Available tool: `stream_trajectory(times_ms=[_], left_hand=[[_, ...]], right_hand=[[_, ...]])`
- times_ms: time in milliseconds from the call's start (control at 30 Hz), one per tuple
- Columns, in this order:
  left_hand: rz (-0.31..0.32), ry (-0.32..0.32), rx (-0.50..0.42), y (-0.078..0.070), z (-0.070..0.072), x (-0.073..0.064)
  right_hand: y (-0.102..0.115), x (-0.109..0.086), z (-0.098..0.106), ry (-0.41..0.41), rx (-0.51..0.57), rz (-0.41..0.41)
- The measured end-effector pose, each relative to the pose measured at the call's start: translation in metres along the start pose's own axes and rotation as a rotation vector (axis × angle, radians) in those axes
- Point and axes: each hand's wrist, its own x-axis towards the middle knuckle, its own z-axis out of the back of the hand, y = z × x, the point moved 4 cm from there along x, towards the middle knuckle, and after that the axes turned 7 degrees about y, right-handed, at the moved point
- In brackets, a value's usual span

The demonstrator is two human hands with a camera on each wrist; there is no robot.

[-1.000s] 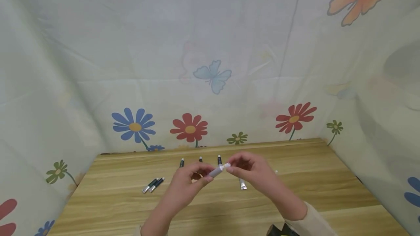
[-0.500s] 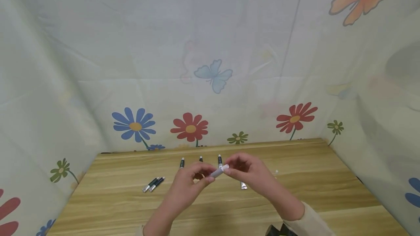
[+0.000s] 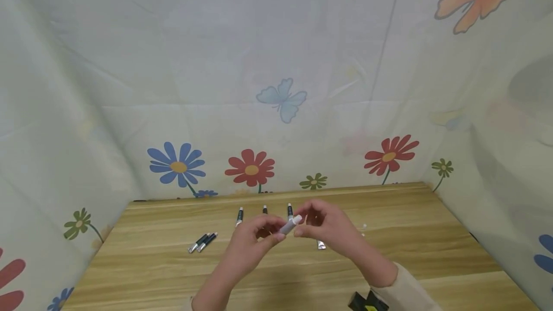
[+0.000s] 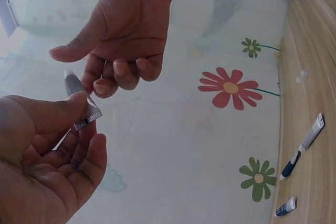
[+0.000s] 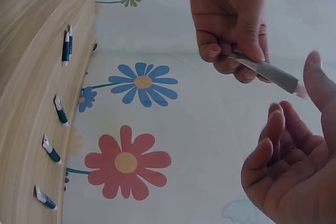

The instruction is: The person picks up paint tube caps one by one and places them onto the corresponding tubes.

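My left hand point(image 3: 255, 239) pinches a grey paint tube point(image 3: 288, 226) between thumb and fingers, holding it above the table. The tube tilts up to the right, its white cap point(image 3: 297, 219) toward my right hand point(image 3: 326, 224). In the left wrist view, the flat crimped end of the tube point(image 4: 79, 90) shows beside my left thumb. My right hand point(image 5: 294, 156) is around the cap end, its thumb point(image 5: 315, 69) and bent fingers spread apart and gripping nothing. Part of the tube is hidden by my left fingers.
Two dark paint tubes point(image 3: 203, 242) lie together on the wooden table point(image 3: 142, 263) at left. Three more dark tubes point(image 3: 290, 211) form a row at the back. A silver-ended tube point(image 3: 321, 244) lies partly under my right hand. Small white pieces point(image 4: 301, 76) lie at right. A printed curtain surrounds the table.
My right thumb and fingers were at the white cap and have now spread away from it. My left hand keeps holding the paint tube, almost in the same place.
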Motion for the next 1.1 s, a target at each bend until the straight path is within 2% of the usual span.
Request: stream_trajectory(times_ms=[133,267,467,700,933,1000,1100], left_hand=[[0.032,-0.018,-0.025,0.003,0.001,-0.001],[0.031,-0.003,-0.016,0.005,0.000,0.000],[0.035,0.029,0.016,0.006,-0.003,0.002],[0.050,0.029,0.036,0.007,-0.002,0.001],[0.052,0.042,0.051,0.012,-0.004,0.002],[0.053,0.041,0.052,0.014,-0.005,0.003],[0.052,0.038,0.045,0.016,-0.005,0.002]], right_hand=[[0.000,0.000,0.001,0.047,0.054,0.051],[0.001,-0.001,0.002,0.053,0.090,0.063],[-0.003,-0.002,0.002,0.037,0.052,0.011],[-0.004,-0.001,0.003,0.104,0.055,0.055],[-0.007,0.000,0.002,0.033,-0.051,-0.014],[-0.008,0.000,0.002,0.041,-0.071,-0.004],[-0.010,-0.001,0.000,0.079,-0.044,0.034]])
